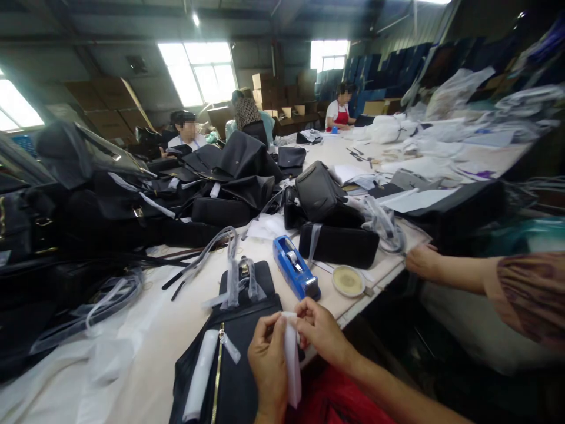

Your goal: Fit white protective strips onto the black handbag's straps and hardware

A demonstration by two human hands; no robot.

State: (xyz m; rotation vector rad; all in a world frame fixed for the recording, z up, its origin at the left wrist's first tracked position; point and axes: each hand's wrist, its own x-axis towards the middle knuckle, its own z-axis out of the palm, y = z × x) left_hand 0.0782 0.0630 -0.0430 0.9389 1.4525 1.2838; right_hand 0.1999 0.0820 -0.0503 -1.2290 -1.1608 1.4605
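Note:
A folded strip of white paper is held upright between my two hands, near the table's front edge. My left hand pinches its left side, thumb and fingers closed. From the right, my right hand grips the top of the same strip. Below them lies a black bag with a gold zipper and plastic-wrapped hardware on its flap. A rolled white sheet rests on the bag, left of the zipper. Just beyond my hands stands a blue tape dispenser.
Piled black bags cover the left and middle of the table. A round dish and a black case sit near the right edge. Another person's arm reaches in from the right. Several people work farther back.

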